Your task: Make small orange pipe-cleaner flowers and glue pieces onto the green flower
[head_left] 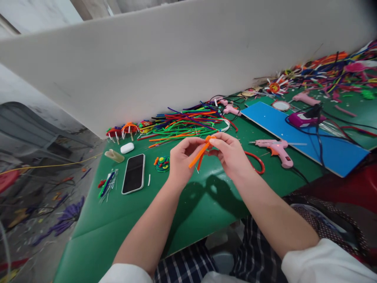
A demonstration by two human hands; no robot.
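Observation:
An orange pipe cleaner (198, 155), bent so that two ends hang down to the left, is pinched between my hands above the green table (206, 212). My left hand (183, 158) has its thumb and fingers closed on it from the left. From the other side my right hand (228, 151) grips its looped top with thumb and forefinger. Just left of my left hand lies a small coiled piece (162, 163) in green, yellow and red. A red curved pipe cleaner (259, 164) rests to the right of my right hand.
Many coloured pipe cleaners (182, 124) are heaped along the white partition (165, 67). A phone (133, 174) and white earbud case (127, 147) lie left. A pink glue gun (278, 149) with its cord is at right, near a blue board (306, 137) carrying a purple tool (304, 118).

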